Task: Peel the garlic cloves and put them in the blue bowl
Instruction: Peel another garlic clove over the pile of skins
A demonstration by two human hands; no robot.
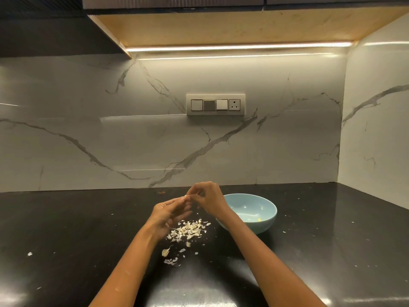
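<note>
Both my hands meet above the black counter, just left of the blue bowl (263,220). My left hand (170,214) holds a small pale garlic clove (186,197) at its fingertips. My right hand (207,197) pinches at the same clove from the right, fingers curled. Under the hands lies a heap of papery garlic peels (188,230). An unpeeled clove (165,252) rests on the counter nearer to me. Inside the bowl a couple of small pale pieces show on the bottom.
The black counter (321,251) runs to a marble backsplash behind and a marble wall at the right. Small peel scraps (170,261) are scattered around. A switch panel (215,104) sits on the backsplash above.
</note>
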